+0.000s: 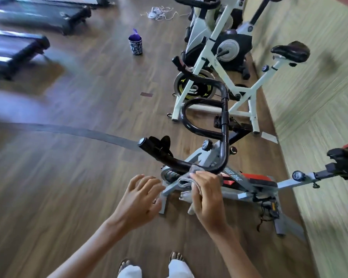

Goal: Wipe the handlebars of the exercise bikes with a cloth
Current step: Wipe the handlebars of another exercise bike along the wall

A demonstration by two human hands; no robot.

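So the cloth [186, 184] is found down around 5 o'clock in the frame, draped over the near bar of the handlebars [205, 125] on the grey bike [285, 183]. It's a plain grey thing, a bit faded, folded into a few layers, and the loose ends are left hanging below the bar. It's gripped by the right hand [206, 193], with the fingers curled over the top and pressed down onto the tube. The left hand [138, 199] is held just beside it, at the cloth's 9 o'clock, fingers spread and relaxed, nothing held. Whether the cloth is actually touched by it can't be told, tbh.

The handlebars are made of glossy black tube, bent into a loop in the middle, with a long horn pointed out toward 10 o'clock and finished with a matte grip and a grey end cap [142, 141]. Highlights are picked up along the bends.

A red panel and white lettering are carried on the grey bike's frame, and its black saddle [344, 157] is seen out at 3 o'clock. A white bike [207, 51] is parked beyond at 1 o'clock. A dark patterned cup [135, 46] is set on the wood floor [78, 177] at 11 o'clock, and blurred treadmills [14, 49] are lined up at 10 o'clock
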